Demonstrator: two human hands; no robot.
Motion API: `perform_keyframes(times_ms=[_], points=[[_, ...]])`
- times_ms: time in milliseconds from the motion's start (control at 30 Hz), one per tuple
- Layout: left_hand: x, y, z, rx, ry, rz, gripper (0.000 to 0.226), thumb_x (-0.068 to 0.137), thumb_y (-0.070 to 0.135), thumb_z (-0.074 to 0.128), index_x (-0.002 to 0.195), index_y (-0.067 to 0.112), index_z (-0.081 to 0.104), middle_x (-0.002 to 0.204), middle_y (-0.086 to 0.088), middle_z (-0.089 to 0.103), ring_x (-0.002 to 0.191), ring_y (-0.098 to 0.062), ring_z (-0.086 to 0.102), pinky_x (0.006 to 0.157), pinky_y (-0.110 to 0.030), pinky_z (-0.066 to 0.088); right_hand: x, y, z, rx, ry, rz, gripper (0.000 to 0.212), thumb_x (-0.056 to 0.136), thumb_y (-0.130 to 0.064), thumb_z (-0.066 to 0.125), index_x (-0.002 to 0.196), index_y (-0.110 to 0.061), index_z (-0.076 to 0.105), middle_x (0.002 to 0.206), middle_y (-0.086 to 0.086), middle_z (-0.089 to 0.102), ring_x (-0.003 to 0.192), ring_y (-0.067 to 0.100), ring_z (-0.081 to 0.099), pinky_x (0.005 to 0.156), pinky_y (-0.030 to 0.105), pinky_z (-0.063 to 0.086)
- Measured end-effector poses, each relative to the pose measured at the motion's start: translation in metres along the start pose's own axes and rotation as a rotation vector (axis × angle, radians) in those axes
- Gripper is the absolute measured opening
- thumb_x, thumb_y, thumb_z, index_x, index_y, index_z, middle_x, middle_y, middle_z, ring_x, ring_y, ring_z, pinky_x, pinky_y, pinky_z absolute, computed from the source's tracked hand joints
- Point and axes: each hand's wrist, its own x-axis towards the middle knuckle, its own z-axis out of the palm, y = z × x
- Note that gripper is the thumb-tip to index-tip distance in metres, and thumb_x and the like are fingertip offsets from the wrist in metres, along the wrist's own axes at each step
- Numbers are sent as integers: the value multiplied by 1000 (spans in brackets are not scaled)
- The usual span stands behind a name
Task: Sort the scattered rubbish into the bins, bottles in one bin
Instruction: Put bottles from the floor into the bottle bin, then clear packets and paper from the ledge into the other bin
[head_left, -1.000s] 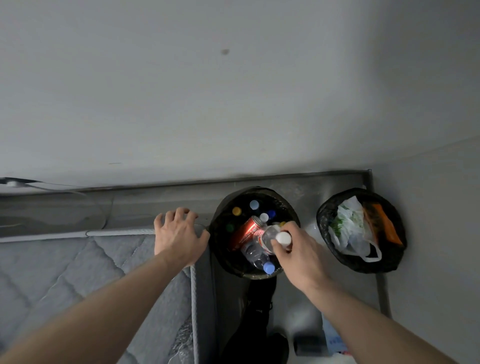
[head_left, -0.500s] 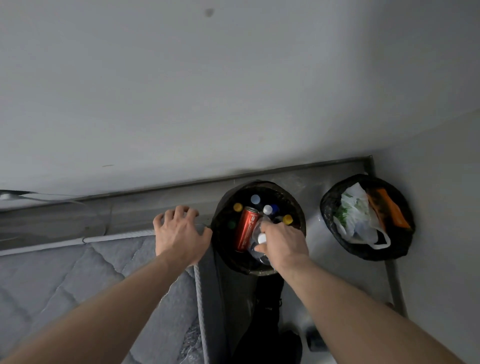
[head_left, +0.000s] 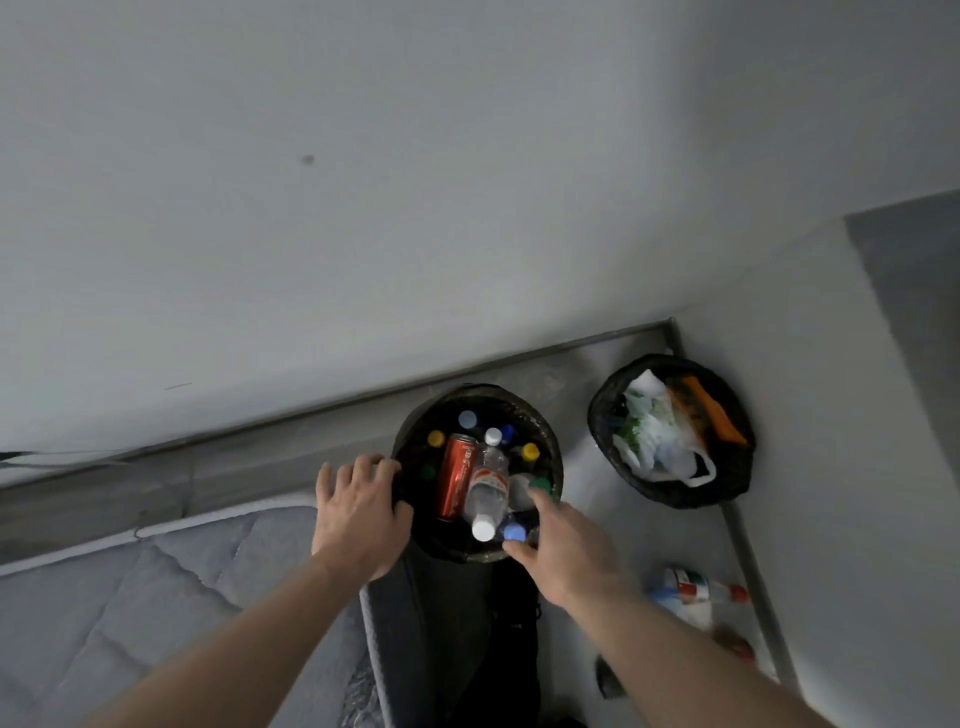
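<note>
Empty right grip (head_left: 563, 551); bottle (head_left: 487, 493) cap-nearward.

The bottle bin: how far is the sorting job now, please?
Done: the bottle bin near the mattress holds many bottles and a red can; the other bin holds plastic bags. In hand: nothing; the right hand hovers empty at the rim, the left hand rests on it. Left: at least one bottle on the floor by the wall.
</note>
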Motion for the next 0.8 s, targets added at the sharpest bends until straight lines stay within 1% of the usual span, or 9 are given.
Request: perform_keyframes(times_ms=[133,233,367,467,533,600,667,733,800], points=[[-17,42,-1,-86,-20,110,50,89,38,48,139,31,48,145,5,44,137,-23,40,124,-48,9,-36,37,4,63,-12,61,63,97,-51,53,151,-29,29,141,-1,51,128,22,52,100,37,45],[-30,76,-1,-110,-18,193,48,86,31,52,135,33,51,145,6,45,138,-23,39,123,-49,15,-69,72,15,132,-4,97,63,98,-45,52,153,-26,29,151,-1,41,136,23,44,110,37,40],[-61,123,-5,-53,-19,336,53,83,25,59,135,32,53,147,2,45,139,-26,38,121,-48,22,-127,121,21,235,73,166,66,97,-42,53,155,-25,28,161,0,28,145,23,33,116,38,34],[-96,161,-20,30,-54,369,61,86,31,58,145,34,44,157,-1,33,146,-28,25,121,-47,19,-182,155,11,253,153,224,66,97,-41,54,155,-24,27,163,4,22,149,26,26,119,38,30],[-133,194,-37,45,-68,369,62,89,39,55,149,35,39,164,-2,20,150,-32,16,122,-47,15,-226,173,1,265,215,226,69,97,-39,54,157,-23,24,165,4,18,151,25,21,121,36,26],[-179,231,-60,71,-57,420,62,89,38,53,149,32,39,166,-4,13,152,-34,11,123,-48,13,-276,191,-13,270,268,211,70,97,-36,54,157,-23,22,167,4,13,153,24,16,123,36,20],[-233,263,-82,106,-49,477,66,88,35,52,152,33,35,167,-5,7,152,-33,7,123,-48,10,-331,209,-23,263,309,189,66,96,-32,53,156,-22,26,167,6,13,154,26,12,125,39,17],[-290,289,-101,115,-34,515,69,88,37,53,154,33,32,167,-4,4,152,-33,7,123,-48,10,-390,229,-28,287,363,192,65,96,-29,53,155,-24,26,167,4,11,154,25,10,124,40,18],[-346,308,-115,86,-33,540,69,89,38,56,154,33,32,167,-4,5,152,-32,7,123,-48,11,-448,246,-27,320,407,199,68,95,-32,53,156,-29,24,168,1,8,154,24,10,124,40,19]])
